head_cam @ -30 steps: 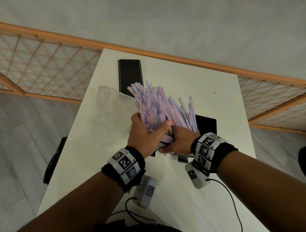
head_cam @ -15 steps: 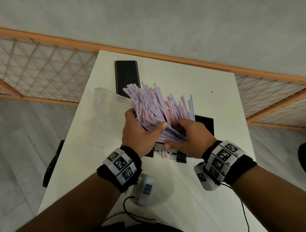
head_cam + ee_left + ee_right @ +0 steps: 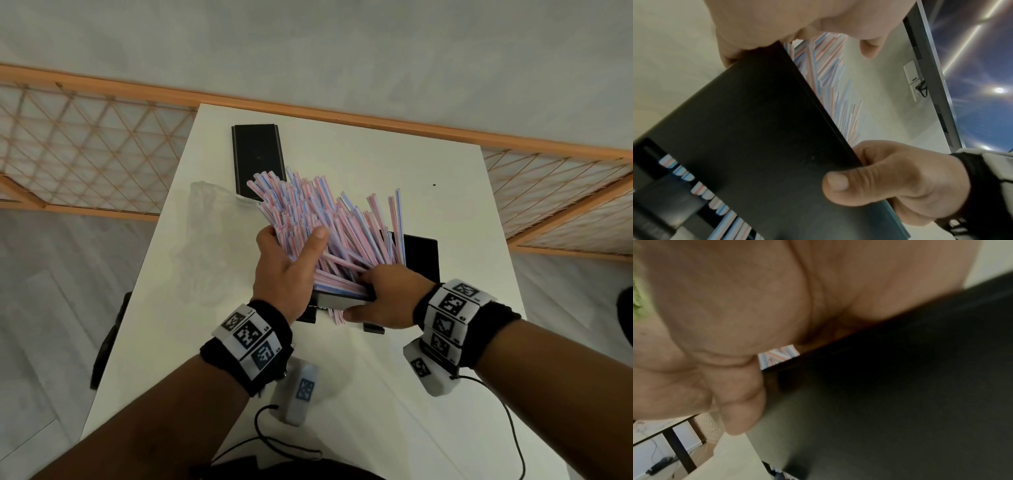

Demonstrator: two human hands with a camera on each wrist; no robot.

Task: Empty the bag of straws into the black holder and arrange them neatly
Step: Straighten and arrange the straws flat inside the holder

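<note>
I see thin plastic straws striped pink, pale blue and white, fanned above a matt black box-shaped holder. A flat black rectangular lid lies on the plain white counter, beside a clear, colourless plastic bag. My two black wristbands carry white blocks printed with black square-code patterns. Behind the counter I make out an orange wooden lattice in a diamond pattern against a grey wall.
</note>
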